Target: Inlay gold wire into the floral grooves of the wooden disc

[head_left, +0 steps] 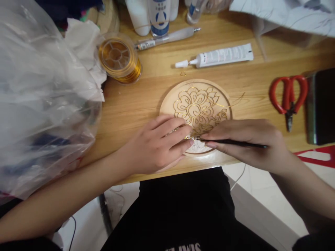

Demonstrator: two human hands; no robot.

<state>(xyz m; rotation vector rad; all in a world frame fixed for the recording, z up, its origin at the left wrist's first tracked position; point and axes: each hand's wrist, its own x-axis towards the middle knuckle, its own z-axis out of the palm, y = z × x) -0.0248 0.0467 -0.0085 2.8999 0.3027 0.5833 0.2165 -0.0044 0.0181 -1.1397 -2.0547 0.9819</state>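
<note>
A round wooden disc [170,101] lies on the wooden table [131,104], with a flower pattern of gold wire [196,106] laid on it. My left hand [157,144] rests flat on the disc's near left edge, fingers stretched out and pressing on the wire pattern. My right hand [248,143] is closed on a thin black tool [235,142], whose tip points left and meets the pattern next to my left fingertips. The near part of the disc is hidden under both hands.
A spool of gold wire [120,59] stands at the back left. A white glue tube [217,56], a pen-like tool [167,37] and bottles [154,15] lie behind the disc. Red-handled scissors [288,94] and a dark phone [321,106] lie right. A large plastic bag [39,97] fills the left.
</note>
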